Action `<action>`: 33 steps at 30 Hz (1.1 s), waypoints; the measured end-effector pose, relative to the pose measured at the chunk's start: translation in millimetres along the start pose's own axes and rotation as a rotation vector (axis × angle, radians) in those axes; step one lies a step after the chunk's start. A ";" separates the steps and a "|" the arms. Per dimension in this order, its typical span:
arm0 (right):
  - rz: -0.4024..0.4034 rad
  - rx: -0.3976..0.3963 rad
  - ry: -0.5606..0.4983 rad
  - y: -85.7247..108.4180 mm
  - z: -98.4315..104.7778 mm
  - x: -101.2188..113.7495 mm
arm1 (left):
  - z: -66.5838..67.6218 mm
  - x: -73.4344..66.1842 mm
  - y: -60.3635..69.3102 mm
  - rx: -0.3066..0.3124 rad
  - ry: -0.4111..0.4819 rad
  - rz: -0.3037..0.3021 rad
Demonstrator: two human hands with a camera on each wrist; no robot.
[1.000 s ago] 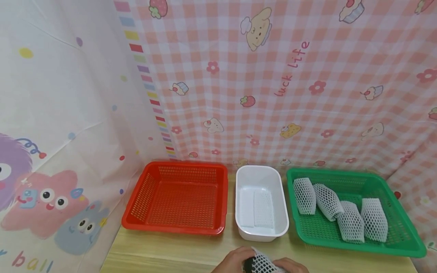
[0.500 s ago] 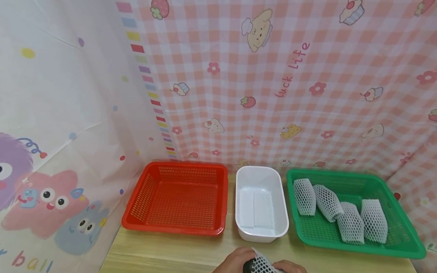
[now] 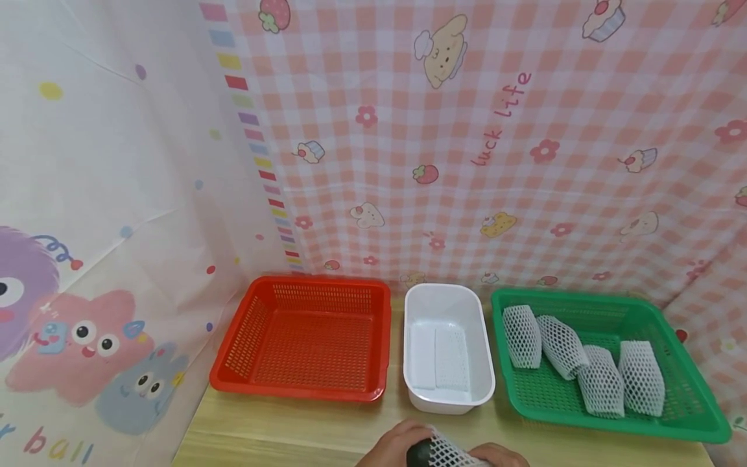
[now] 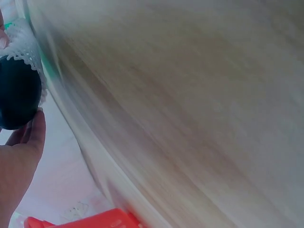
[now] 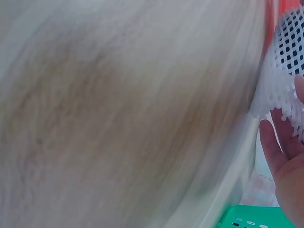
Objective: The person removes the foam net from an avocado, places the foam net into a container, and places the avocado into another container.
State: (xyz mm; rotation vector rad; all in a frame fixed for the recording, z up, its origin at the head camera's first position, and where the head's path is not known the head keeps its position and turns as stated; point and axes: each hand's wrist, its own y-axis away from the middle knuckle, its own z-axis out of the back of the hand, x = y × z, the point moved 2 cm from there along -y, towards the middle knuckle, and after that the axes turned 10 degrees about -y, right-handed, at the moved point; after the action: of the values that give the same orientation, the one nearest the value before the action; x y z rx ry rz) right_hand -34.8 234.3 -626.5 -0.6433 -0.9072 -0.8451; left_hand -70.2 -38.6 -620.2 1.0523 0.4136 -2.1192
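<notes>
At the bottom edge of the head view, the left hand (image 3: 392, 447) grips a dark, smooth, rounded object (image 3: 418, 454), its fingers curled round one end. A white foam net (image 3: 448, 453) covers the object's other part. The right hand (image 3: 498, 455) holds the net's far end. In the left wrist view the bare dark end (image 4: 18, 95) rests against the left hand's fingers (image 4: 37, 130). The right wrist view shows the net (image 5: 289, 52) stretched over something dark, its loose edge between the right hand's thumb and fingers.
A red basket (image 3: 300, 397) stands at the left of the wooden table (image 3: 280, 431). A white tub (image 3: 411, 363) with flat white nets (image 3: 451, 360) is in the middle. At right, a green basket (image 3: 613, 425) holds several net-wrapped objects (image 3: 601, 383). Patterned cloth (image 3: 455, 130) hangs behind.
The left hand has shifted slightly left with the dark object, and more of its dark end shows outside the net. The baskets and tub stay in place.
</notes>
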 end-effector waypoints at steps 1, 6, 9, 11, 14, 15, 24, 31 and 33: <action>0.001 -0.001 0.001 0.5 0.7 0.2 | 0.6 0.0 0.4 0.004 0.023 0.021; -0.007 -0.008 0.015 3.2 5.0 2.1 | 5.0 -0.8 2.2 -0.019 0.071 0.061; -0.039 0.006 0.018 2.6 8.0 4.6 | 7.6 -1.2 3.6 -0.030 0.103 0.103; -0.060 0.013 0.015 1.8 9.4 5.8 | 8.7 -1.9 4.3 -0.035 0.119 0.130; -0.065 0.010 0.013 1.2 10.1 7.3 | 9.7 -3.6 6.0 -0.051 0.109 0.152; -0.065 0.002 0.015 1.2 10.1 7.9 | 9.7 -3.9 6.6 -0.060 0.090 0.148; -0.091 -0.097 0.034 4.3 8.5 14.2 | 11.9 1.5 15.6 -0.202 -0.145 -0.059; -0.095 -0.156 0.031 7.3 8.6 17.1 | 16.6 -0.9 23.1 -0.253 -0.160 -0.044; -0.084 -0.169 0.034 8.7 9.1 17.6 | 18.1 -1.2 24.3 -0.274 -0.174 -0.075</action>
State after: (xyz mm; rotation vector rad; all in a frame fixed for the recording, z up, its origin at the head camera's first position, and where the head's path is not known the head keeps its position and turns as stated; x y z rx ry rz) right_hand -25.0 239.8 -608.0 -0.7392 -0.8417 -1.0126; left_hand -62.2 -64.9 -607.3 0.7003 0.6446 -2.1256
